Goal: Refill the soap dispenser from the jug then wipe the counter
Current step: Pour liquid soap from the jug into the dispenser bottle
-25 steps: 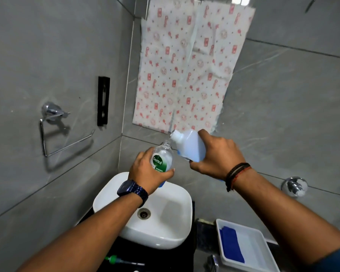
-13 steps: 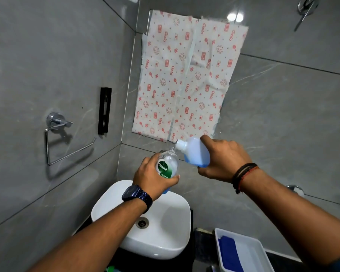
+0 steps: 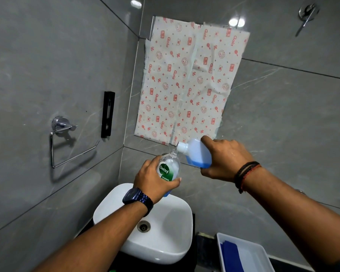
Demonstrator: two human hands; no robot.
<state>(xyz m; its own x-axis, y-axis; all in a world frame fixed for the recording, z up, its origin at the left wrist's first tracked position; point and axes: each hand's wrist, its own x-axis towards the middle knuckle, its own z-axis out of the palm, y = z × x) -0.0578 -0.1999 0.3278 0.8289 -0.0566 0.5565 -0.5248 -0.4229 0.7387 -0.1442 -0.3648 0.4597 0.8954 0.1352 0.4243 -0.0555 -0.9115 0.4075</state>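
while my left hand (image 3: 154, 178) wraps around the soap dispenser (image 3: 169, 169), fingers closed on its body, i hold it upright above the far rim of the white sink (image 3: 165, 240). my right hand (image 3: 225, 159) grips the jug (image 3: 195, 153), fingers clamped on its base end, tilted with the white spout pointing left and down, touching the open neck of the dispenser. blue liquid sits pooled in the lower side of the jug. blue liquid also shows at the bottom of the dispenser. to the near right, a white tray (image 3: 263, 252) holds a blue cloth (image 3: 231, 256). patterned paper (image 3: 186, 81) covers the far wall.
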